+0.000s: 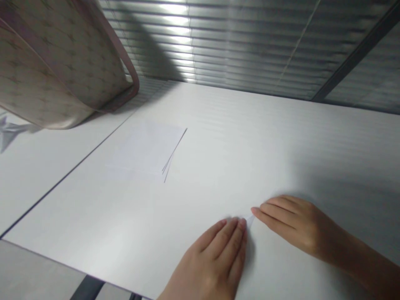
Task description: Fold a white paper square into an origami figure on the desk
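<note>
My left hand (pixel 215 258) lies flat on the white table (pixel 281 146), fingers together and stretched out, pressing on a small white folded paper (pixel 249 220). Only a pale tip of that paper shows between the two hands. My right hand (pixel 290 223) rests beside it on the right, fingers extended and pointing left, fingertips touching the paper's tip. Neither hand grips anything.
A thin stack of white paper sheets (pixel 146 150) lies further back on the table, left of centre. A patterned beige bag with a pink rim (pixel 59 62) stands at the back left. A small folded paper figure (pixel 9 133) sits at the far left. Window blinds (pixel 250 41) run behind.
</note>
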Demonstrator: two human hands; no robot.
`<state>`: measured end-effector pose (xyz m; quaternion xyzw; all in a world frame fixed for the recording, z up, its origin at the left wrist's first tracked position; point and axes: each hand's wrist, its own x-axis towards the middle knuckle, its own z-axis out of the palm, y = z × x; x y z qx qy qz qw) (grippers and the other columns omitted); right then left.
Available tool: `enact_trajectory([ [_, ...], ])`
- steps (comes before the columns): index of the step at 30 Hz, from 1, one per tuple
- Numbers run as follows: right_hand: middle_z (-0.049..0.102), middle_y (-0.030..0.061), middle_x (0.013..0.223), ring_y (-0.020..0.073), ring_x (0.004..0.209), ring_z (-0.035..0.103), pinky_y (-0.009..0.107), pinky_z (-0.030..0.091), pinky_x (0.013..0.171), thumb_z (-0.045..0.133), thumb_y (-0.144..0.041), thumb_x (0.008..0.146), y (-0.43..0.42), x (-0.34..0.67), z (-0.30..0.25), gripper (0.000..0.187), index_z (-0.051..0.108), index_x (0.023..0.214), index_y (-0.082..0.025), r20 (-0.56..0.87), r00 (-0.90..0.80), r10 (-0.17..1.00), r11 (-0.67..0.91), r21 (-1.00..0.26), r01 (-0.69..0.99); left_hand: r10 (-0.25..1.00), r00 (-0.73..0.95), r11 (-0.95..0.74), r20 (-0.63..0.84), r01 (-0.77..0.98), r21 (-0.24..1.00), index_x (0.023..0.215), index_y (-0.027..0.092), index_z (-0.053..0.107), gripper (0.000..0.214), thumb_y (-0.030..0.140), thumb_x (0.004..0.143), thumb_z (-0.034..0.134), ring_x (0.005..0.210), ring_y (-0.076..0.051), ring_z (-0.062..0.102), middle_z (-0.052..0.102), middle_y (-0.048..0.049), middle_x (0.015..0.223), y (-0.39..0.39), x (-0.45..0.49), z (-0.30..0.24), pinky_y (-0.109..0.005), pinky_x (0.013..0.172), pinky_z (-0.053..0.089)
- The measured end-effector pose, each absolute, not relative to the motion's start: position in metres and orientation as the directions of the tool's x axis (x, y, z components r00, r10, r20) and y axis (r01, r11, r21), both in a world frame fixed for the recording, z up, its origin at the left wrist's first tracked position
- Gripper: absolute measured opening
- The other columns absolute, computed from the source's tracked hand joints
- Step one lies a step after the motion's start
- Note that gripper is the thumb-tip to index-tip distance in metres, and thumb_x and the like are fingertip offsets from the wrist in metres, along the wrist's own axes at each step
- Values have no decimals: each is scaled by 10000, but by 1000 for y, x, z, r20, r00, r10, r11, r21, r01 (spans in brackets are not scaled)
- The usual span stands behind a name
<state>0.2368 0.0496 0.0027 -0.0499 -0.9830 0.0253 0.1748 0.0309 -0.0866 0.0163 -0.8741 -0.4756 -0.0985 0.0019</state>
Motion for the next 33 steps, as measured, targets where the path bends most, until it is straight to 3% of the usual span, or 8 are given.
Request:
enact_trajectory([
  [4, 707, 103, 862, 192, 780, 647, 332, 536, 688, 421, -116, 957, 47, 238, 3, 262, 658, 1066, -89, 321, -937, 138, 988, -106, 109, 863, 450, -471, 231, 881, 48, 1285, 93, 558, 376, 193, 963, 392, 1229, -254, 540, 585, -97, 1329, -93, 46, 5, -373, 1037, 449],
  [9, 682, 67, 817, 169, 760, 628, 300, 505, 684, 496, -76, 915, 52, 240, 4, 171, 652, 974, -117, 282, -932, 229, 963, -204, 175, 874, 429, -454, 228, 888, 73, 1318, 98, 529, 390, 168, 977, 354, 1286, -221, 484, 535, -69, 1386, -96, 47, -3, -325, 1078, 398],
  [14, 696, 38, 827, 176, 751, 637, 302, 506, 677, 484, -94, 922, 53, 241, 9, 191, 632, 1012, -174, 243, -955, 171, 976, -174, 130, 881, 403, -443, 248, 887, 129, 1316, 93, 535, 395, 163, 971, 357, 1299, -201, 466, 532, -81, 1386, -101, 48, -1, -307, 1082, 407],
  [21, 707, 75, 848, 199, 770, 653, 323, 521, 684, 483, -64, 915, 49, 240, 10, 187, 640, 1002, -118, 280, -957, 81, 997, -22, 78, 879, 415, -452, 236, 882, 132, 1335, 77, 507, 397, 168, 962, 404, 1289, -224, 476, 516, -99, 1399, -96, 51, -2, -336, 1085, 401],
  [24, 699, 68, 836, 188, 754, 651, 315, 522, 680, 500, -57, 907, 52, 242, 8, 178, 637, 1005, -114, 308, -948, 79, 997, -12, 80, 864, 445, -477, 236, 874, 95, 1335, 78, 501, 397, 182, 956, 443, 1293, -228, 472, 517, -98, 1401, -87, 46, -2, -335, 1097, 372],
  [26, 689, 63, 825, 179, 745, 645, 303, 520, 673, 508, -64, 905, 56, 244, 5, 161, 636, 982, -122, 317, -938, 139, 990, -52, 129, 827, 519, -538, 217, 843, 32, 1336, 70, 494, 402, 157, 947, 444, 1293, -225, 471, 508, -102, 1408, -77, 39, -2, -330, 1087, 381],
  [29, 684, 64, 858, 165, 767, 645, 288, 520, 694, 502, -89, 917, 62, 247, 2, 153, 635, 960, -151, 326, -890, 318, 947, -160, 280, 758, 630, -633, 170, 773, -37, 1335, 57, 485, 419, 114, 920, 482, 1271, -224, 498, 503, -120, 1409, -58, 29, 1, -327, 1050, 421],
  [33, 677, 54, 875, 146, 761, 646, 267, 519, 701, 508, -144, 931, 64, 249, 4, 151, 654, 954, -172, 293, -840, 457, 884, -255, 392, 709, 685, -689, 165, 724, -44, 1341, 45, 467, 415, 113, 932, 485, 1262, -230, 513, 521, -152, 1384, -42, 21, 5, -336, 1045, 429],
])
